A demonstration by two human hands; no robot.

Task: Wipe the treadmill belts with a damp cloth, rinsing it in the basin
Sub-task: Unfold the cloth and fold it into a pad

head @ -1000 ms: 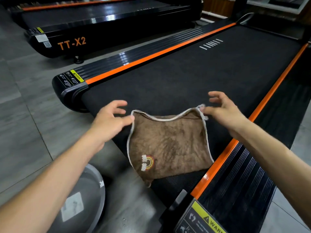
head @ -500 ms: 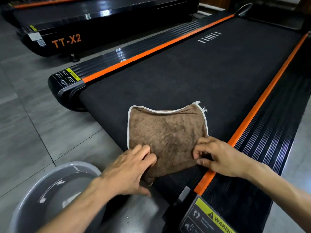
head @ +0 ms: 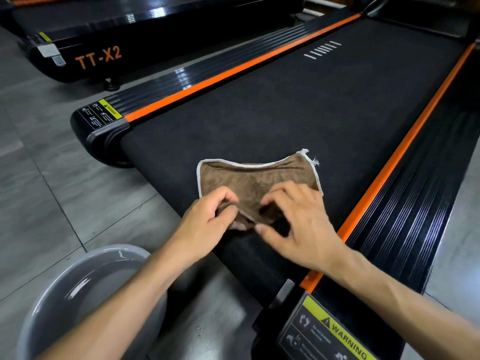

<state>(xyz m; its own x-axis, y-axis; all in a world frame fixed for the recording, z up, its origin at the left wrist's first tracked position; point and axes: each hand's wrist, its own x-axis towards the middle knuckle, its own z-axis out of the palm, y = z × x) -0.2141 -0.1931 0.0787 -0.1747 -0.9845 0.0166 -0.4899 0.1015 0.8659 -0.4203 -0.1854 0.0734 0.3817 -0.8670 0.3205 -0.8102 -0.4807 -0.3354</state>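
Basin [head: 52,294] is sitting nearest, low on the floor tiles [head: 52,198] beside the belt end; grey, looks to be holding water going by the glints; rim passing under the left forearm.

Warning label [head: 335,331] is showing on the near right end cap, yellow and black.

Left hand [head: 205,224] is gripping the near edge of the cloth [head: 254,178]; fingers curled, thumb and fingertips pinching a gathered fold. Right hand [head: 298,224] is working the same edge from the other side; fingers bent, tips and thumb nipping the bunched fabric; the two hands almost touching.

Cloth is lying on the belt [head: 298,107] near its rear end, brown terry with a pale hem; far edge lying flat, far right corner frayed; near edge lifting and crumpling between the hands.

Handling, my read: soft, limp, light; damp so probably clinging a bit to the textured belt; no stiffness, so it's going to sag wherever it isn't supported. Best hold is the hemmed edge or a bunched handful from the middle; pinching one corner is going to let it trail. Not fragile; frayed corner could snag.

Orange side strips [head: 233,68] are running along both sides of the belt; ribbed black rails outside them.

Second treadmill [head: 98,58] marked TT-X2 is standing further left, well apart.
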